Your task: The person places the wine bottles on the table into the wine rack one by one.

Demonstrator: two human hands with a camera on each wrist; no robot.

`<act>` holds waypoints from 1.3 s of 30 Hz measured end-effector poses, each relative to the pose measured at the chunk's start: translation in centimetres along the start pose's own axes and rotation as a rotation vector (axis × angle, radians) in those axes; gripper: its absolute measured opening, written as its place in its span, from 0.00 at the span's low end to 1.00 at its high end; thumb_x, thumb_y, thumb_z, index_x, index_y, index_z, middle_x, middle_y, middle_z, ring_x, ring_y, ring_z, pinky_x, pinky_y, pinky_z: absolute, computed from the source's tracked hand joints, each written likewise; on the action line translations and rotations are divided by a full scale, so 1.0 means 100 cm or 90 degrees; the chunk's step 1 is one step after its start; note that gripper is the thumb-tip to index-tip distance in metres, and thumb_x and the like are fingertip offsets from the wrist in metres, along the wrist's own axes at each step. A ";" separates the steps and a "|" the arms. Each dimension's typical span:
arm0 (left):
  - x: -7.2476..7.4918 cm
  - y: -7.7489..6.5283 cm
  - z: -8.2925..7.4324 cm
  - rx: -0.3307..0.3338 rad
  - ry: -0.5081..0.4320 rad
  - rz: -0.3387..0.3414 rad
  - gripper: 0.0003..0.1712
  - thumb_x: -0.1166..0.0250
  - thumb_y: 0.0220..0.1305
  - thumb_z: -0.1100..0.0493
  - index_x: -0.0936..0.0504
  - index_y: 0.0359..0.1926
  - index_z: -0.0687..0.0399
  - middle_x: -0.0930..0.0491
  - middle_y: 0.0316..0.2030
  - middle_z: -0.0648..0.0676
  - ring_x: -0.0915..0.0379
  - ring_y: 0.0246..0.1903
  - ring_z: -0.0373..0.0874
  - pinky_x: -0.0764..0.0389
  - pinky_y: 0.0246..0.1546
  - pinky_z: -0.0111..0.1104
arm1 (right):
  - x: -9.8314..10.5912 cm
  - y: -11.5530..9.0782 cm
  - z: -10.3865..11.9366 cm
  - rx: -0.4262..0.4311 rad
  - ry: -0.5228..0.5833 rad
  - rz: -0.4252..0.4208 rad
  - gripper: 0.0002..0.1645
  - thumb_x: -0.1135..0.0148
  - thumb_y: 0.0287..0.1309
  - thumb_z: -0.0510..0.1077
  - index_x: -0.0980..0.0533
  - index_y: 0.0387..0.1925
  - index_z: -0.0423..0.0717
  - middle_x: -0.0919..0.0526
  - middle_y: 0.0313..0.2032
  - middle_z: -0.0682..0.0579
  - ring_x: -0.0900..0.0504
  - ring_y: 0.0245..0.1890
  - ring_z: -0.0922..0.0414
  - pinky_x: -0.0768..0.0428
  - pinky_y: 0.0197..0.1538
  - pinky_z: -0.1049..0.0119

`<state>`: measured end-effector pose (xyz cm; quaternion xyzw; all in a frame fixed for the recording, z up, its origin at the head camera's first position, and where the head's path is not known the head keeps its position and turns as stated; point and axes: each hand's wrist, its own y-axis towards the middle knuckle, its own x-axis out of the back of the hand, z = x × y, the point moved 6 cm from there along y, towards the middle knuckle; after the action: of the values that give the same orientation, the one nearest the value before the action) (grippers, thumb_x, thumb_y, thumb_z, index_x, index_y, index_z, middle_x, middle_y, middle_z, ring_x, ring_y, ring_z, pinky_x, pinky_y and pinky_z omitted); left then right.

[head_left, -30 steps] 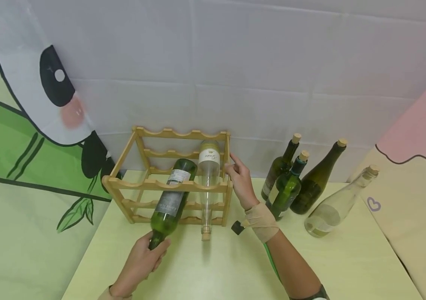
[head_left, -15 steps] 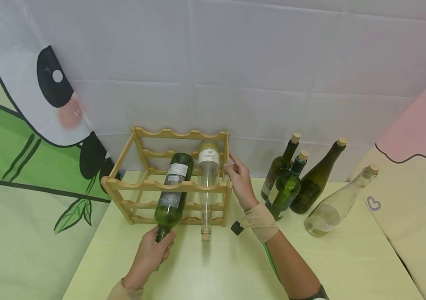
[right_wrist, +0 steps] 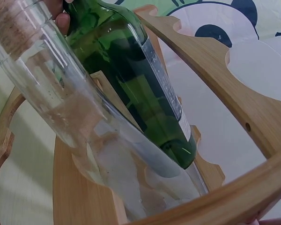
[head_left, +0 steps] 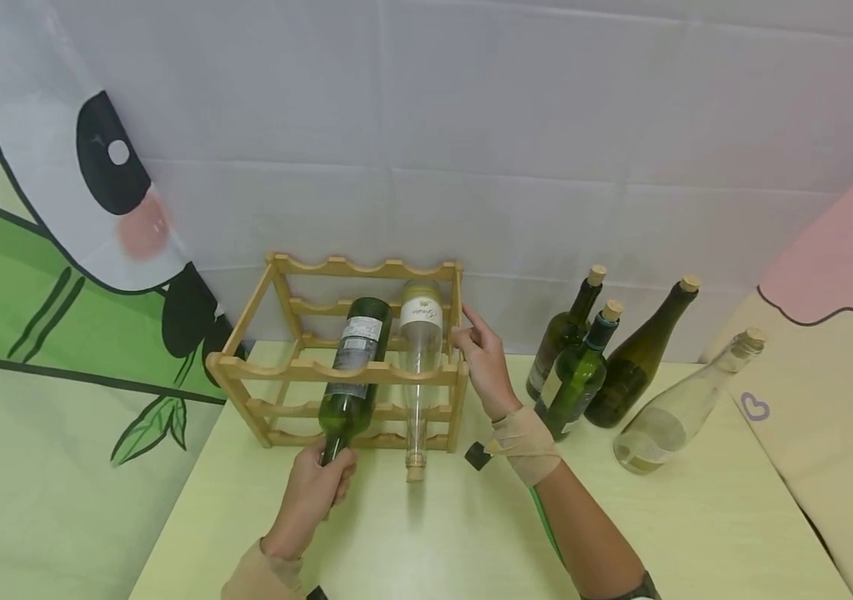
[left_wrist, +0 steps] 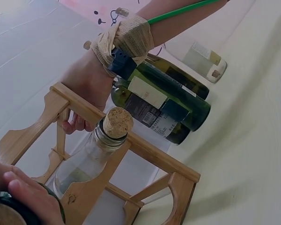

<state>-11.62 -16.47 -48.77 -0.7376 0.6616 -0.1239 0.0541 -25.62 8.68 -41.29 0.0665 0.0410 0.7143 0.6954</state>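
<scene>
My left hand (head_left: pixel 317 492) grips a green wine bottle (head_left: pixel 346 410) by its neck, beyond the front of the wooden wine rack (head_left: pixel 283 369). The bottle's body reaches into the rack behind the top front rail, base toward the back. Beside it on the right, a clear glass bottle (head_left: pixel 420 337) with a cork (left_wrist: pixel 117 123) lies in the rack, its neck sticking out in front. My right hand (head_left: pixel 488 371) holds the rack's right side, fingers curled round the side bar in the left wrist view. In the right wrist view the green bottle (right_wrist: pixel 126 84) lies past the clear one.
Right of the rack on the pale table (head_left: pixel 464 533) stand several corked bottles, among them a dark green bottle (head_left: pixel 636 358) and a clear bottle (head_left: pixel 659 425). A printed cloth (head_left: pixel 509 167) hangs behind the rack. A green strap (head_left: pixel 544 517) runs by the right forearm.
My left hand has pushed the green bottle deeper into the rack, moving slightly right and away from me, and the bottle lies straighter. My right hand stays on the rack.
</scene>
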 end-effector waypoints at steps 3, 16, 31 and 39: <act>-0.002 0.002 -0.002 -0.007 -0.011 0.003 0.07 0.39 0.71 0.65 0.27 0.34 0.57 0.30 0.18 0.49 0.37 0.16 0.38 0.32 0.19 0.27 | 0.001 0.000 0.000 0.002 -0.002 -0.005 0.35 0.45 0.80 0.44 0.38 0.82 0.46 0.18 0.41 0.41 0.28 0.38 0.55 0.30 0.46 0.59; -0.005 0.015 -0.012 -0.017 0.004 0.009 0.09 0.37 0.76 0.58 0.24 0.39 0.60 0.29 0.19 0.49 0.35 0.18 0.40 0.39 0.16 0.29 | 0.001 0.002 -0.001 -0.001 0.004 0.002 0.35 0.46 0.81 0.45 0.39 0.83 0.49 0.18 0.39 0.52 0.25 0.43 0.50 0.29 0.50 0.58; -0.009 0.032 -0.017 -0.028 -0.005 0.003 0.08 0.38 0.77 0.61 0.22 0.43 0.64 0.26 0.22 0.51 0.32 0.20 0.38 0.33 0.20 0.28 | 0.001 0.002 0.002 0.003 0.019 0.003 0.35 0.47 0.80 0.45 0.39 0.83 0.48 0.25 0.32 0.56 0.32 0.34 0.55 0.32 0.42 0.62; -0.009 0.038 -0.016 -0.026 0.012 -0.009 0.12 0.35 0.77 0.56 0.23 0.37 0.61 0.26 0.20 0.50 0.32 0.19 0.38 0.35 0.18 0.28 | 0.001 0.002 0.001 0.000 0.024 0.002 0.35 0.47 0.80 0.45 0.39 0.83 0.47 0.24 0.33 0.56 0.31 0.35 0.55 0.31 0.43 0.62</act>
<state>-15.81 -15.88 -48.26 -0.7420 0.6592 -0.1176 0.0318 -25.83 8.79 -41.17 0.0533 0.0542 0.7166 0.6933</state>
